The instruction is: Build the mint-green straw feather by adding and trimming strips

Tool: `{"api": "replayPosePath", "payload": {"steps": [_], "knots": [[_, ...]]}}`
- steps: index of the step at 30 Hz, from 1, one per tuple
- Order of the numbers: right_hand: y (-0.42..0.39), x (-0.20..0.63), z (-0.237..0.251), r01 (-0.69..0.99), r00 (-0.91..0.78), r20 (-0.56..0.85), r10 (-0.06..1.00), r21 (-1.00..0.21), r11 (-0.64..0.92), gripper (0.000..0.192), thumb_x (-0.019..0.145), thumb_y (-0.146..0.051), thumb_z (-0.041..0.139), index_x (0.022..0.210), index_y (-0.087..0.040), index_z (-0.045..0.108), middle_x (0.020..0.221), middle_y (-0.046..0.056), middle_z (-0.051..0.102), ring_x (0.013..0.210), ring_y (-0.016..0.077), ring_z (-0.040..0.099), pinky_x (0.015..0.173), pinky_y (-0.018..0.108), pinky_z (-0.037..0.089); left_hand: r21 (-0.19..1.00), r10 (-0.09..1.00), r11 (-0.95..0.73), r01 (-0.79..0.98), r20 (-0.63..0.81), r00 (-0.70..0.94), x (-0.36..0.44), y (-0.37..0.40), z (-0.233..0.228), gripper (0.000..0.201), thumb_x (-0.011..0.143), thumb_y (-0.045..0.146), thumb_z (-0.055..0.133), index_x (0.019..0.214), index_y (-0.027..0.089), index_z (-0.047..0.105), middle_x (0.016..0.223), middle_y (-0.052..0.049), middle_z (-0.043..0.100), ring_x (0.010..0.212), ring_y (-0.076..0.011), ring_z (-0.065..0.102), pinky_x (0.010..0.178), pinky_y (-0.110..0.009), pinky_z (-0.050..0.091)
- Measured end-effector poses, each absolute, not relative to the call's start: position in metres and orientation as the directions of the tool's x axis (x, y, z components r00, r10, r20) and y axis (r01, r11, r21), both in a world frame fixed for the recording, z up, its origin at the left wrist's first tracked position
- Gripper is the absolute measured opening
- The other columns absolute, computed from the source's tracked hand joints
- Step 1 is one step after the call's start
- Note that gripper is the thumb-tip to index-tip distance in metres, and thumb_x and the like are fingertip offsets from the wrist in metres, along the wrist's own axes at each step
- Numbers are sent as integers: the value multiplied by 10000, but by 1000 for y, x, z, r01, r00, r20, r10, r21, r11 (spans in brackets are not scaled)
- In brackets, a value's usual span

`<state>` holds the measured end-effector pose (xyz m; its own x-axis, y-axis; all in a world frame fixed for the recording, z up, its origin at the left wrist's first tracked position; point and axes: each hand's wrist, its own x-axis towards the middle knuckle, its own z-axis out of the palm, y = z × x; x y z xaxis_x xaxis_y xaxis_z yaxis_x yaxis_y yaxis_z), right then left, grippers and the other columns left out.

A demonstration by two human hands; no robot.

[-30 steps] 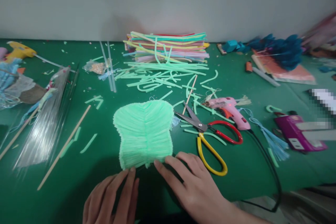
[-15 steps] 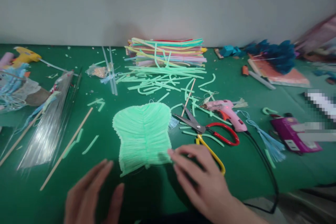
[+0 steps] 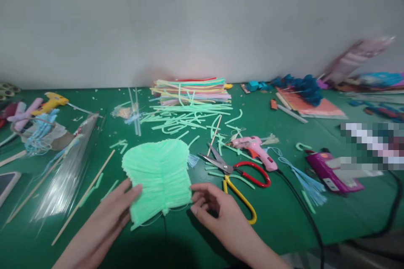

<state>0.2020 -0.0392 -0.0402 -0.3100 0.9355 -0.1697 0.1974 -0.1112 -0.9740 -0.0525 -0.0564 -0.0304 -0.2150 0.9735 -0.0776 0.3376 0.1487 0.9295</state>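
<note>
green worktop lies open right of one pair of scissors. near its front edge is one panel, long axis running away, rounded end farthest; left hand clamped on its left edge, right hand curled at the opposite edge, cannot tell if gripping. two glue guns, pink and yellow.

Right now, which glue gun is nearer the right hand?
The pink glue gun, just behind the scissors; the yellow glue gun is at far left.
</note>
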Motion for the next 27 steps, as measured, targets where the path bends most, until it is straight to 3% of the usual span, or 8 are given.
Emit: {"api": "replayPosePath", "payload": {"steps": [1, 3, 5, 9, 11, 17, 23, 27], "knots": [[-37, 202, -41, 154, -310, -172, 935, -980, -129, 293, 797, -222, 641, 1081, -155, 615, 896, 68, 659, 765, 144, 641, 687, 260, 560, 930, 967, 215, 298, -159, -201, -49, -49, -27, 268, 867, 400, 623, 1060, 248, 729, 948, -114, 787, 764, -309, 760, 455, -317, 601], [-33, 202, -42, 62, -287, -168, 943, -986, -157, 302, 793, -279, 668, 1063, -154, 618, 906, 76, 653, 788, 154, 643, 717, 281, 561, 851, 851, 525, -31, -525, -2, -38, -36, -17, 367, 838, 389, 663, 1153, 203, 688, 1127, -128, 738, 928, -329, 730, 646, -395, 630], [-29, 201, -42, -71, -227, -157, 961, -982, -178, 343, 771, -335, 711, 1050, -163, 610, 910, 76, 655, 797, 160, 645, 732, 294, 560, 774, 797, 587, -236, -604, 3, -27, -28, -8, 480, 804, 337, 710, 1249, 178, 623, 1172, -120, 721, 994, -314, 709, 780, -402, 612], [-18, 195, -34, -398, -124, -217, 968, -883, -249, 435, 689, -368, 809, 1012, -178, 587, 851, 30, 648, 733, 127, 618, 669, 244, 538, 779, 806, 497, -383, -578, -127, -13, -19, 0, 687, 742, 269, 776, 1369, 198, 506, 1100, -85, 756, 972, -283, 718, 826, -369, 602], [-12, 190, -26, -478, -150, -264, 953, -824, -304, 439, 657, -362, 837, 974, -159, 612, 838, 29, 648, 713, 112, 593, 629, 211, 507, 813, 849, 433, -390, -513, -127, -8, -14, 1, 763, 715, 277, 801, 1398, 214, 468, 1076, -70, 765, 983, -280, 714, 844, -360, 596], [5, 181, -8, -515, -157, -274, 949, -797, -315, 378, 709, -457, 787, 849, -123, 681, 798, 38, 650, 704, 104, 550, 624, 195, 466, 884, 905, 306, -353, -385, -181, 11, 0, -4, 743, 635, 333, 852, 1296, 141, 573, 989, -105, 783, 1032, -335, 687, 890, -403, 578], [9, 175, -16, -562, -148, -322, 935, -751, -348, 393, 641, -406, 843, 813, -121, 633, 710, 15, 652, 666, 111, 598, 616, 210, 483, 854, 849, 297, -428, -441, -290, 11, 1, -10, 845, 475, 173, 914, 1262, 214, 609, 960, -49, 793, 1023, -331, 691, 907, -386, 566], [11, 172, -21, -525, -135, -365, 921, -762, -379, 385, 679, -419, 811, 816, -124, 604, 682, 23, 667, 616, 111, 614, 596, 217, 481, 852, 847, 297, -431, -443, -293, 11, 0, -11, 769, 526, 226, 905, 1243, 202, 627, 1003, -68, 784, 993, -325, 704, 888, -390, 577]]}}
